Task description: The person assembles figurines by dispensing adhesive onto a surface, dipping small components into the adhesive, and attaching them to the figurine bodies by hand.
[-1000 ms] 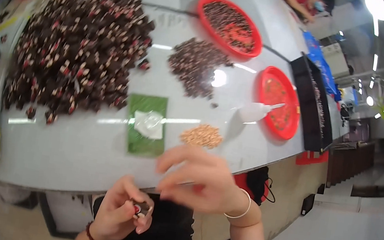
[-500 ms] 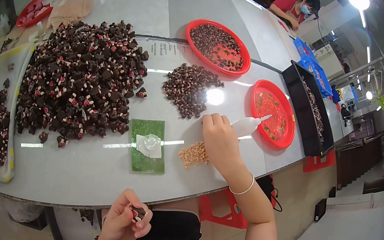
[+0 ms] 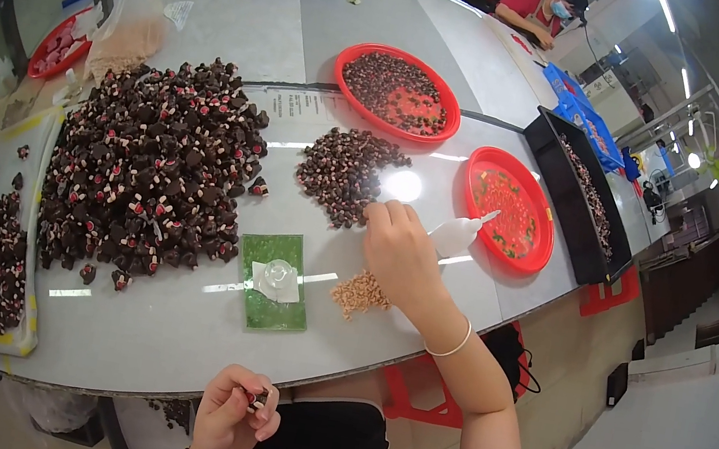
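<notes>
Head cam: left hand has 1 small dark piece pinched up by the tabletop's near edge. Right hand is farther in, fingertips bunched beside the little dark pile (can't tell if they're gripping anything), white bottle next to it.

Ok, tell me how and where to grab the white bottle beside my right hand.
Grip the white bottle around its wide body, probably from your side: the body tapers to a thin nozzle pointing away toward the nearest red tray.
</notes>
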